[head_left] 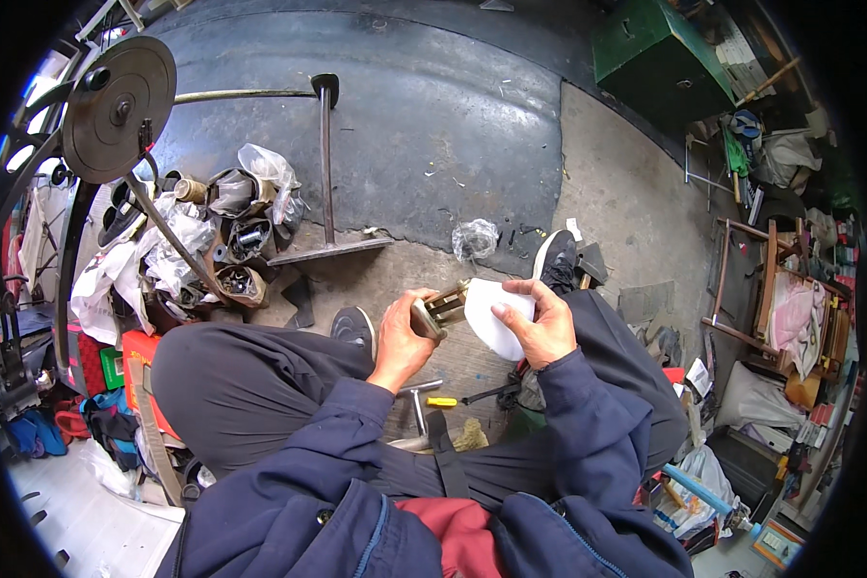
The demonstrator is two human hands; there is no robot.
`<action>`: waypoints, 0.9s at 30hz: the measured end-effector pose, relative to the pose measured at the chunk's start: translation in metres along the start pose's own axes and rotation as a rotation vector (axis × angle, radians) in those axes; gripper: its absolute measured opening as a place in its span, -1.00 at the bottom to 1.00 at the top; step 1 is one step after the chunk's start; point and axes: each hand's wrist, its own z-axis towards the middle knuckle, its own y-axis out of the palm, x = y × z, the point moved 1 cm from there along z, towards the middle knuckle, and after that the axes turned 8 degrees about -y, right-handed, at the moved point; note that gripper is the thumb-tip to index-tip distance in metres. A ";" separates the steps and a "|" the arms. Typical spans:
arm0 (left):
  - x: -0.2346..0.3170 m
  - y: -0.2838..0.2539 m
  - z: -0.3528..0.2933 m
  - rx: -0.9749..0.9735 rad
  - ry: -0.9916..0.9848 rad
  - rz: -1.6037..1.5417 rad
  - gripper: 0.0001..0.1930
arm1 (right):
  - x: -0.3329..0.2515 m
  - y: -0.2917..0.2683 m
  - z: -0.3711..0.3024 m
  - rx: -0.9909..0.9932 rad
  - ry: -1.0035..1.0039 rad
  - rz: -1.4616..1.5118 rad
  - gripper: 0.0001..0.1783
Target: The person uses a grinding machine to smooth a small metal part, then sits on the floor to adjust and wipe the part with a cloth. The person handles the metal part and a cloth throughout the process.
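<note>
My left hand point(403, 339) is wrapped round a metal hand tool point(445, 303), brass and grey, that looks like pliers or a punch. Its far end meets the left edge of a white rounded flat piece point(496, 323), and whether it grips that edge I cannot make out. My right hand point(545, 326) pinches the white piece between thumb and fingers. Both hands are above the floor, between my knees. Below them lie a T-shaped metal tool point(418, 408) and a yellow-handled tool point(441, 402).
At the left stands a machine with a round dark wheel point(118, 109). Beside it are bags and spools point(191, 191). A metal stand point(328, 246) rises ahead, with a crumpled clear bag point(475, 239) to its right. A green box point(657, 60) sits far right, near wooden chairs point(763, 299).
</note>
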 end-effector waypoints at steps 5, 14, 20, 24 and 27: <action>-0.001 0.002 -0.002 -0.018 0.074 0.067 -0.44 | -0.001 -0.003 0.003 -0.045 0.080 -0.307 -0.60; -0.004 0.003 -0.003 -0.015 0.109 0.088 -0.47 | 0.018 -0.005 0.012 -0.183 -0.221 -0.358 -0.48; -0.005 0.004 -0.003 -0.026 0.138 0.075 -0.48 | 0.033 -0.004 0.015 -0.328 0.154 0.101 -0.62; -0.006 0.004 -0.003 -0.013 0.121 0.074 -0.50 | 0.032 -0.006 0.017 -0.181 0.055 0.169 -0.70; -0.008 0.002 -0.002 0.006 0.159 0.061 -0.47 | 0.031 -0.003 0.019 -0.096 0.108 0.217 -0.71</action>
